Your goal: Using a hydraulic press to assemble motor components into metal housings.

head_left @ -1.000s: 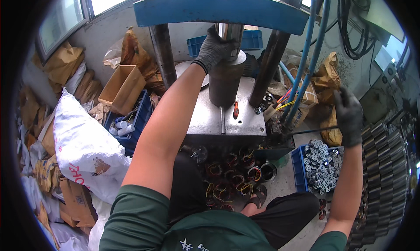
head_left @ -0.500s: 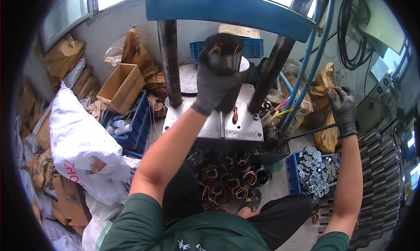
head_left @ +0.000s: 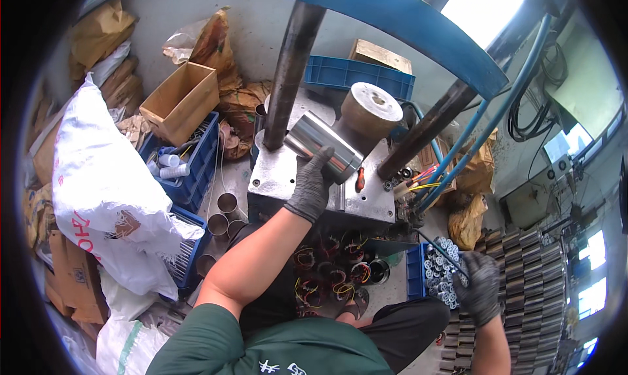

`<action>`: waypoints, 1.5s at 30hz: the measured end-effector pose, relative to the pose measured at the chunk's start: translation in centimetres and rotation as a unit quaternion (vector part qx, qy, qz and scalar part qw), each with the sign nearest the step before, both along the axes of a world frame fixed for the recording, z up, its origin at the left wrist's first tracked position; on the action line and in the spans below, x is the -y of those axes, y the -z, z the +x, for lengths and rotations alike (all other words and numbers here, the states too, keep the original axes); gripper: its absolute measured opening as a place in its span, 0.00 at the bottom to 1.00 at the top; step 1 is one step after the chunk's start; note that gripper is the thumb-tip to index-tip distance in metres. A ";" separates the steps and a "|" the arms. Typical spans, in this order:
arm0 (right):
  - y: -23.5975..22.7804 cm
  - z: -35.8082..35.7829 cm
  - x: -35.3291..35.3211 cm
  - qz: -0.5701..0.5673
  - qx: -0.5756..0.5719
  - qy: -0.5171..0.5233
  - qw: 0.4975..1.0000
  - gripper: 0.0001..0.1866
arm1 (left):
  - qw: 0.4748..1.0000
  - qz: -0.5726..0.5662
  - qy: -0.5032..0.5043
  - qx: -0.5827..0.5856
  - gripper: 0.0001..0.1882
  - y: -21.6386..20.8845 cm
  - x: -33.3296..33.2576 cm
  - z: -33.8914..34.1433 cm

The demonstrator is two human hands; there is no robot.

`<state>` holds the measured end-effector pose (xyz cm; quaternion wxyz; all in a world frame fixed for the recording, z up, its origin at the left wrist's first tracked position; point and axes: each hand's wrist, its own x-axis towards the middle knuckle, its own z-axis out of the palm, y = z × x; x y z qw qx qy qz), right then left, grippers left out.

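Note:
My left hand (head_left: 313, 182), in a dark work glove, is closed around a shiny metal cylinder (head_left: 325, 145). The cylinder is tilted on its side over the press table (head_left: 271, 179), in front of the round press block (head_left: 371, 117). My right hand (head_left: 481, 290), gloved too, is closed on the end of a thin black lever rod (head_left: 442, 252), beside a blue crate (head_left: 415, 270) of silver gear-like parts (head_left: 439, 280). On the press table lies a screwdriver with a red handle (head_left: 360, 179).
Steel press posts (head_left: 296, 74) and blue hoses (head_left: 497, 120) frame the table. Wound coils with coloured wires (head_left: 327, 270) cover the floor below. Rows of metal cylinders (head_left: 533, 296) stand at right. Left are a wooden box (head_left: 180, 103), blue crates (head_left: 196, 188) and a white sack (head_left: 111, 192).
The cylinder has gone from upright, with wires showing at its top, to tilted and lower left. My right hand has come down with the lever rod, its fingers now closed on it.

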<state>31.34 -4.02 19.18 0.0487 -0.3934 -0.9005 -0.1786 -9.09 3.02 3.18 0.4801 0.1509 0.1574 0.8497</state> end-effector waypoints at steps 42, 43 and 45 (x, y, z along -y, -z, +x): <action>5.8 -30.4 -26.9 -0.108 -0.601 -0.087 0.787 0.44 | 0.999 0.008 0.029 -0.012 0.36 0.6 -1.7 -0.1; 5.7 -30.4 -27.2 -0.111 -0.605 -0.129 0.778 0.44 | 1.000 0.008 0.025 -0.012 0.36 0.5 -1.6 -0.2; 5.3 -30.1 -27.6 -0.089 -0.517 -0.096 0.846 0.40 | 0.993 0.033 0.022 -0.113 0.38 0.5 -1.6 -0.3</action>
